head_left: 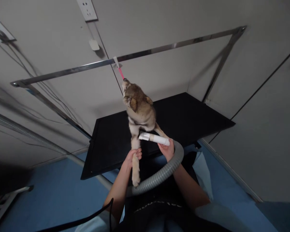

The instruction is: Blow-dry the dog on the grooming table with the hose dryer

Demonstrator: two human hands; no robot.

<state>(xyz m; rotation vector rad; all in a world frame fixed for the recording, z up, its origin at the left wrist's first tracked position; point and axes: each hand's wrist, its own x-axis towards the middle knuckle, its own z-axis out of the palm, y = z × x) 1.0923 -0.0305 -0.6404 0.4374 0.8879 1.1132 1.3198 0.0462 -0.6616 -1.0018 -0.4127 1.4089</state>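
A tan and grey dog [141,108] is on the black table, its head turned toward the metal bar. Its front leg [135,166] stretches toward me, and my left hand [133,157] is closed around it. My right hand [167,150] grips the white nozzle [156,138] near its hose end. The nozzle's tip points left, close to the dog's chest and upper leg. From the nozzle a grey ribbed hose [159,176] curves down and left, passing below the dog's paw.
A metal frame [87,67] rises over the black table [195,116]; a pink strap [121,73] runs from its bar to the dog's muzzle. Sockets [87,9] and cables are on the wall. A pale metal stand [4,206] is on the blue floor at lower left.
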